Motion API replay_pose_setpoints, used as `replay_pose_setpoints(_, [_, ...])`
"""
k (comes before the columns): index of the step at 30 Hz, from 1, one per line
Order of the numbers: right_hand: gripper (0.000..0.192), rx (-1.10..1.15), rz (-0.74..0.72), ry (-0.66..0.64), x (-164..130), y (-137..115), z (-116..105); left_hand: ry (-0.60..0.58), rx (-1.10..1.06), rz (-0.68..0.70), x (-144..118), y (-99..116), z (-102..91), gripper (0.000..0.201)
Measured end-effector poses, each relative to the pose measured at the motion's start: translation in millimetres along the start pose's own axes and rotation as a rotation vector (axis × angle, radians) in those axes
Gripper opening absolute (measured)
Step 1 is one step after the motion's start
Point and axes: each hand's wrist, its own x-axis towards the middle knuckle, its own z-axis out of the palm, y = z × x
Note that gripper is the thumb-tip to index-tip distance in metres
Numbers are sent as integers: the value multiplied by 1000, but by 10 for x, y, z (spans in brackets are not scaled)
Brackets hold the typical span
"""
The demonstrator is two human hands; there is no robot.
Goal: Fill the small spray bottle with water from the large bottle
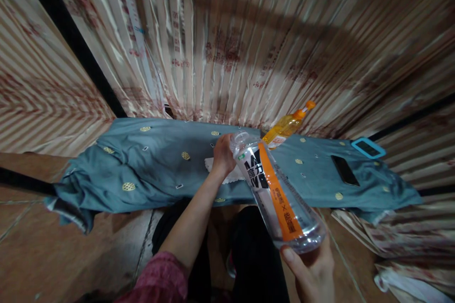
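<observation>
A large clear plastic bottle (265, 189) with an orange, white and black label is tilted in front of me, its neck up and to the left. My right hand (313, 265) grips it by the base, with the thumb on the near side. At the neck end, my left hand (224, 154) is closed against the bottle, and its fingertips are partly hidden. No liquid can be made out inside. A white cloth (232, 175) with a scalloped edge lies below my left hand, partly covered by the hand and bottle.
A grey-green cloth (156, 165) with pineapple prints covers a long, narrow bench. Behind the held bottle is a yellow pump bottle (286, 128). To the right lie a black phone (344, 170) and a blue-framed device (368, 148). Striped curtains (227, 47) hang behind and at both sides.
</observation>
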Motion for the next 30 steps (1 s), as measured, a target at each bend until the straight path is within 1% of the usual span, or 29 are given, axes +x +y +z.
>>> replay_pose_setpoints(3, [97, -33, -27, -6, 20, 24, -35, -13, -9, 2, 7, -12, 4, 18])
replay_pose_setpoints(6, [93, -36, -62, -31, 23, 25, -44, 9, -29, 6, 9, -19, 17, 19])
replay_pose_setpoints(9, [87, 21, -26, -33, 1, -2, -14, 32, -55, 4, 6, -23, 35, 19])
replay_pose_setpoints(14, [95, 41, 8, -5, -11, -21, 23, 44, -57, 6, 7, -19, 55, 15])
replay_pose_setpoints(17, [93, 38, 11, -8, 5, -2, 6, 47, -44, -3, 5, -10, 54, 14])
replay_pose_setpoints(21, [90, 2, -5, -24, 18, 32, -31, 32, -39, -7, -4, -7, 36, 12])
replay_pose_setpoints(26, [86, -45, -26, -30, 21, 58, -54, 5, -37, 1, -21, -23, -12, 21])
replay_pose_setpoints(30, [84, -37, -33, -39, 21, 46, -45, -26, -44, 9, -27, -29, -55, 20])
